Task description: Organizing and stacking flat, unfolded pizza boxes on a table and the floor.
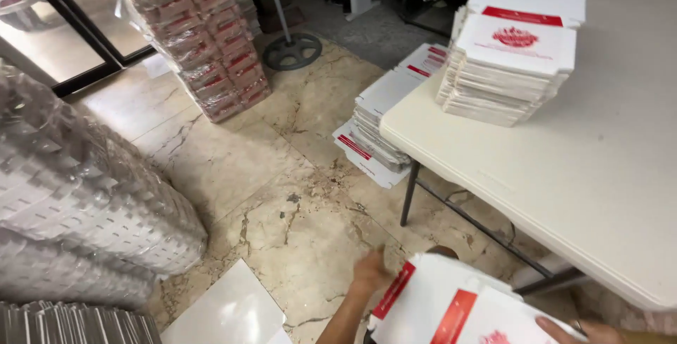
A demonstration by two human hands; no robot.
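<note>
A white table (578,175) bears stacked folded white-and-red boxes (511,69).

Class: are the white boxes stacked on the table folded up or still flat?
Flat: the boxes lie as thin unfolded sheets stacked on the table.

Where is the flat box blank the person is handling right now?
In the head view, bottom centre-right: the flat box blank is between the left hand and right hand, beside the table.

White carton (451,305) with red stripes; cream table (564,168); beige veined marble floor (282,175).
</note>
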